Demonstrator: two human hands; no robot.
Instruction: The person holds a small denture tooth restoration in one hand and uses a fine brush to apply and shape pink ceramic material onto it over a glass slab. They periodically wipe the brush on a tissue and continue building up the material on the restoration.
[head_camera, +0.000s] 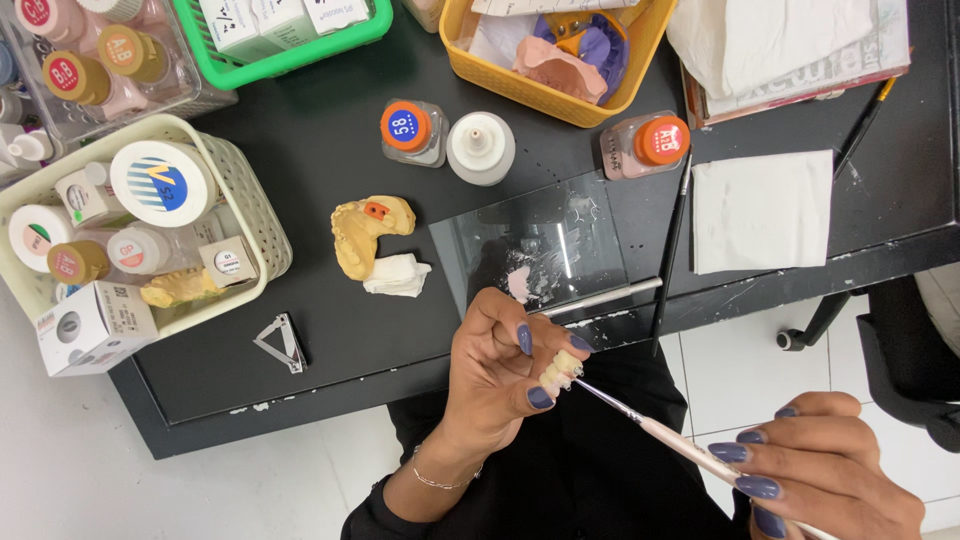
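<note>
My left hand (495, 375) pinches a small row of cream-coloured artificial teeth (560, 368) between thumb and fingers, just off the front edge of the black table (330, 330). In my right hand (820, 470), at the lower right, is a thin brush (655, 430) with a pale handle. Its tip touches the teeth. On the table beyond lies a glass slab (545, 245) with a smear of pink paste (518, 285) and a metal spatula (600, 298) on its near edge.
A yellow plaster jaw model (365, 232) lies on a white tissue (398, 275). Small jars (412, 130) stand behind the slab. A cream basket (245, 200) of jars sits left, a yellow basket (545, 90) with moulds at the back. A folded paper towel (762, 210) and a dark brush (672, 250) lie right.
</note>
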